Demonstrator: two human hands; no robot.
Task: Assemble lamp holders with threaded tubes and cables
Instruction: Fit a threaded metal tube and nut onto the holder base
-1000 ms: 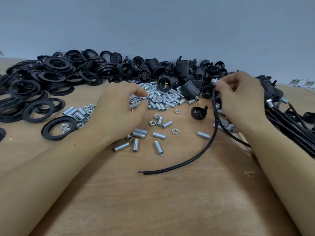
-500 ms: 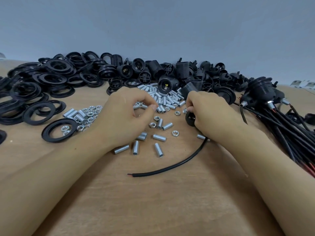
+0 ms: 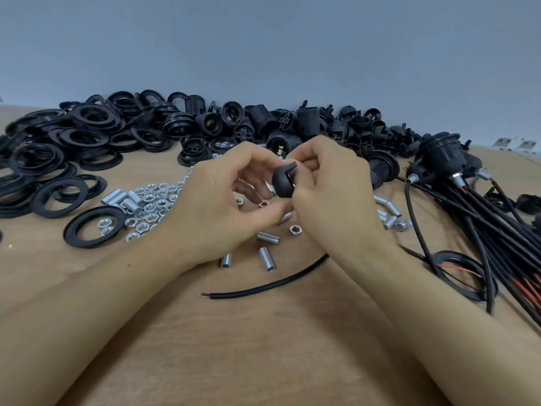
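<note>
Head view: you have raised both hands off the wooden table (image 3: pixel 263 361) since a moment ago. Your right hand (image 3: pixel 330 183) grips a black holder cap (image 3: pixel 283 181); your left hand (image 3: pixel 222 197) curls beside it, apparently pinching a threaded tube, mostly hidden. The cable (image 3: pixel 263 287) lies below, suggesting tube fitting comes first.

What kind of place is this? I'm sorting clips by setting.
Likely a small assembly workbench: a wooden tabletop piled with black lamp holders, loose threaded tubes and a bundle of wired holders.
</note>
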